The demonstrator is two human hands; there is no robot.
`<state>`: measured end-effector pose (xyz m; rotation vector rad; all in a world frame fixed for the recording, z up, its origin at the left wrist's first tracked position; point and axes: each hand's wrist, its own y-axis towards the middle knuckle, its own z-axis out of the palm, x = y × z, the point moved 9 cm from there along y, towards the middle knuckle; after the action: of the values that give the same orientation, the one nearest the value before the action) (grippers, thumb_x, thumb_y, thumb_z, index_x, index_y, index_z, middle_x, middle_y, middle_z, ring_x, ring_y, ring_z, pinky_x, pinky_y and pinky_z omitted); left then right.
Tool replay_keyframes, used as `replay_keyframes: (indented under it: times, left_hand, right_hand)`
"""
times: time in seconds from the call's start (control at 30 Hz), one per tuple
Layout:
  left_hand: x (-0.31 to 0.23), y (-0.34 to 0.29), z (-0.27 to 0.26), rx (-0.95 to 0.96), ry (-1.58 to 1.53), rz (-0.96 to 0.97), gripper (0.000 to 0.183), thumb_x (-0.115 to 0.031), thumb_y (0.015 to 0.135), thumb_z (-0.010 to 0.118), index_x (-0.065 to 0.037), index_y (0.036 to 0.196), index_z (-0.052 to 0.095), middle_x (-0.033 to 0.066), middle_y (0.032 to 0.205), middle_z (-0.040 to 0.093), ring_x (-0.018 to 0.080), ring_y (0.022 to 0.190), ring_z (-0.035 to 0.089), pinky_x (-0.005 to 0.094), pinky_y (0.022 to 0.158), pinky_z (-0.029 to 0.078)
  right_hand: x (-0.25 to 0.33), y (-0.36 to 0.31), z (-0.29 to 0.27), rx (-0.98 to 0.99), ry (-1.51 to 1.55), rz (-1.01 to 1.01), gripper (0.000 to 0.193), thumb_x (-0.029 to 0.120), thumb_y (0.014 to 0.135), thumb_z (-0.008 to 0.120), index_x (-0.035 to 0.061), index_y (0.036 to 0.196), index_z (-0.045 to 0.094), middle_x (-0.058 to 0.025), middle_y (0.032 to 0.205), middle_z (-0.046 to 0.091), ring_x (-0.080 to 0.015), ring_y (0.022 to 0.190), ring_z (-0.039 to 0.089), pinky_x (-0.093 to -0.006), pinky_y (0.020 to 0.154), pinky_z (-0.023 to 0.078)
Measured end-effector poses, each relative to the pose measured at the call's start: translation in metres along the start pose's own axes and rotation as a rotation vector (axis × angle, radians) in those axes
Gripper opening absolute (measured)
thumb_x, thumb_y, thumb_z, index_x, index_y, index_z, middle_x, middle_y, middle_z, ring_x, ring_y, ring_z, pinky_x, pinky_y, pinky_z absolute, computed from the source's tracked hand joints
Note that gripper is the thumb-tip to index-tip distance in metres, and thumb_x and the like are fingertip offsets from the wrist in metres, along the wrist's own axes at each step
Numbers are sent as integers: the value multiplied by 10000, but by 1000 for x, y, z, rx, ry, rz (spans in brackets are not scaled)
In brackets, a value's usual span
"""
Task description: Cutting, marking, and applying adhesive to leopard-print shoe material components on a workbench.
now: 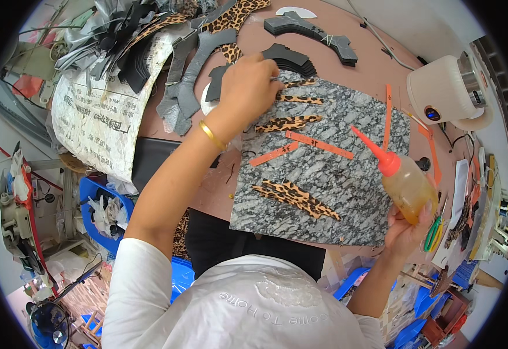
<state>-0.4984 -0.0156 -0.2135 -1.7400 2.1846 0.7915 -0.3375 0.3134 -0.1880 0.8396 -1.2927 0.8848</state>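
One broad pinkish-brown table spans the frame, and on it, across the centre, lies a grey-and-white speckled slab. At the upper left, a crumpled white printed sheet hangs over the table's edge. A rounded white appliance stands at the upper right. Near the top, a tied stack of curved dark grey pieces rests on the table. At right of centre, my right hand is closed around a cloudy squeeze bottle of yellowish liquid, its red nozzle tilted up and left above the slab. At top centre, my left hand is curled by the slab's upper edge, next to a short leopard-print strip; its fingertips are hidden, so I cannot tell whether they grip it. More leopard-print pieces lie on the slab, above and below its middle. Two thin orange strips lie between them, and a gold bangle circles my left wrist
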Motion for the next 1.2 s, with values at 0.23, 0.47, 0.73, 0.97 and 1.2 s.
replay_keyframes:
  times: [0.23, 0.47, 0.73, 0.97, 1.2]
  left_hand:
    - [-20, -9, 14, 35, 78, 168, 115, -148, 758, 714, -71, 823, 659, 74, 801, 579, 282, 825, 555, 397, 710, 453]
    - [-60, -34, 14, -35, 423, 386, 95, -101, 776, 665, -65, 861, 642, 49, 797, 576, 242, 825, 551, 358, 693, 419]
    - [-29, -79, -37, -190, 116, 325, 220, -29, 683, 658, -103, 890, 673, 28, 843, 567, 225, 812, 527, 343, 685, 402]
    - [-33, -79, -26, -133, 129, 451, 254, -58, 698, 645, -97, 947, 674, 31, 888, 536, 214, 826, 504, 337, 696, 388]
    - [-20, -70, -14, -35, 101, 502, 367, -42, 687, 683, -143, 1039, 677, 16, 906, 545, 199, 795, 498, 327, 663, 362]
  right_hand:
    - [-6, 2, 13, 49, -126, -16, 706, 410, 825, 644, 32, 1364, 389, -110, 1136, 532, -138, 798, 605, -180, 401, 384]
    - [-11, 4, 8, 13, -69, -10, 679, 395, 845, 630, 30, 1363, 386, -119, 1133, 525, -170, 833, 611, -206, 406, 423]
    - [9, -4, 35, 16, -146, -152, 630, 354, 861, 632, 40, 1344, 378, -115, 1160, 507, -183, 849, 615, -204, 401, 421]
    - [23, -13, 105, 226, -364, -438, 695, 120, 721, 798, 43, 1293, 411, -112, 1164, 501, -197, 1032, 567, -298, 864, 507]
    - [31, -17, 142, 273, -490, -521, 648, 76, 714, 798, 29, 1237, 417, -126, 1142, 494, -202, 1031, 559, -314, 889, 496]
